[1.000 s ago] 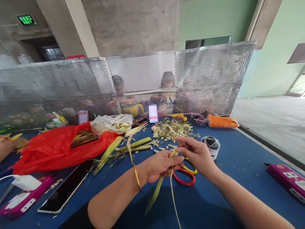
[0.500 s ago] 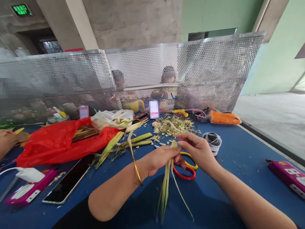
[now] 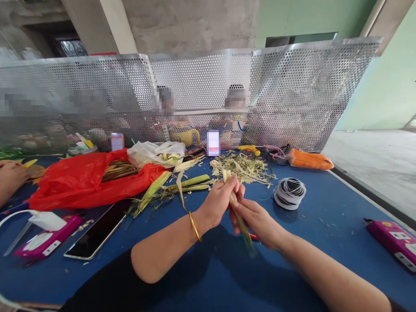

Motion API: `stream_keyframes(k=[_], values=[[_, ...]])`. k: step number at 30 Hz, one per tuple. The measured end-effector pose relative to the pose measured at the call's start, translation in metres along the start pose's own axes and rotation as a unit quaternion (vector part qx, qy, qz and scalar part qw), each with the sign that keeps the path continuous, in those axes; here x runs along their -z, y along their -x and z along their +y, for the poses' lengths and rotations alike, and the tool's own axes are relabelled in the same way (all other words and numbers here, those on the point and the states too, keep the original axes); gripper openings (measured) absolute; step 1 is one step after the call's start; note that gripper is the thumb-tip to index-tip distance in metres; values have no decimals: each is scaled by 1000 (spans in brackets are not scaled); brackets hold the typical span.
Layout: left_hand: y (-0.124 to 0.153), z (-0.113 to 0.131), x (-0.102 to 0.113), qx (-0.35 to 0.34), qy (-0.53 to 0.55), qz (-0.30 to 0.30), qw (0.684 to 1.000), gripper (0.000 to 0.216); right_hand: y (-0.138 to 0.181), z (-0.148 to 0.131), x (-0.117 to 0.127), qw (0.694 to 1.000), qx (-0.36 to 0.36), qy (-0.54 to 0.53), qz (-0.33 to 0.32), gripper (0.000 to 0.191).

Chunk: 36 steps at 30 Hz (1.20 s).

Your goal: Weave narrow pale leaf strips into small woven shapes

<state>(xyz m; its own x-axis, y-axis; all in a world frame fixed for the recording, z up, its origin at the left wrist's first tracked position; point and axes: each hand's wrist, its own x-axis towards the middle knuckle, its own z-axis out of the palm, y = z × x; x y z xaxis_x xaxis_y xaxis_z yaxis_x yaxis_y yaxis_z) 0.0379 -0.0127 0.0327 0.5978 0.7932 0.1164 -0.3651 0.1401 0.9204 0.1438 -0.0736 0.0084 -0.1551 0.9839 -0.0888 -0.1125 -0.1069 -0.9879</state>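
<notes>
Between my two hands is a bundle of pale green corn husk strips (image 3: 233, 197). My left hand (image 3: 218, 200) pinches it near its upper, folded end, with thumb and fingers closed. Just below, my right hand (image 3: 251, 216) is wrapped round the strips, and their loose lower ends are smeared by motion. Scissors (image 3: 254, 237) lie on the blue table under my right hand; only a bit of red handle shows. Behind my hands spreads a heap of husk scraps (image 3: 243, 167). To the right stands a spool of clear line (image 3: 290, 193).
A red plastic bag (image 3: 74, 177) with dried leaves, husk stalks (image 3: 188, 184) and a black phone (image 3: 97, 232) lie left. Purple power strips (image 3: 394, 240) sit at both sides. A perforated metal screen (image 3: 201, 86) closes the back, people behind it. Another person's hand (image 3: 13, 177) is far left.
My right hand has moved down from the bundle's top to below my left hand, gripping the strips. The hanging ends have swung right and are gathered together. The view has shifted slightly.
</notes>
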Motion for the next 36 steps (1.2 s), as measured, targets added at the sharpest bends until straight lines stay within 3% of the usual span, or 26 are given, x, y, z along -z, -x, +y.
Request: stream_keyframes(k=[3, 6, 10, 14, 18, 32, 34, 36], values=[[-4, 2, 2, 12, 131, -6, 991, 37, -2, 4, -2, 999, -5, -1, 50, 47], [-8, 5, 7, 45, 254, -9, 966, 27, -2, 6, -1, 990, 48, 113, 73, 44], [-9, 8, 13, 72, 310, 9, 948, 26, 1, 6, 1, 932, 139, 319, 97, 36], [-7, 10, 15, 89, 331, 50, 938, 51, 4, 2, 2, 881, 149, 437, 105, 33], [-11, 10, 17, 94, 334, 90, 933, 52, 4, -5, 4, 845, 136, 506, 109, 33], [-23, 26, 35, 50, 314, 109, 942, 40, 6, -13, 7, 796, 159, 575, 106, 29], [-27, 39, 49, 23, 294, 133, 946, 41, 6, -13, 10, 786, 159, 588, 106, 29], [-30, 57, 67, -59, 239, 191, 950, 44, 6, -14, 16, 769, 154, 609, 119, 29]])
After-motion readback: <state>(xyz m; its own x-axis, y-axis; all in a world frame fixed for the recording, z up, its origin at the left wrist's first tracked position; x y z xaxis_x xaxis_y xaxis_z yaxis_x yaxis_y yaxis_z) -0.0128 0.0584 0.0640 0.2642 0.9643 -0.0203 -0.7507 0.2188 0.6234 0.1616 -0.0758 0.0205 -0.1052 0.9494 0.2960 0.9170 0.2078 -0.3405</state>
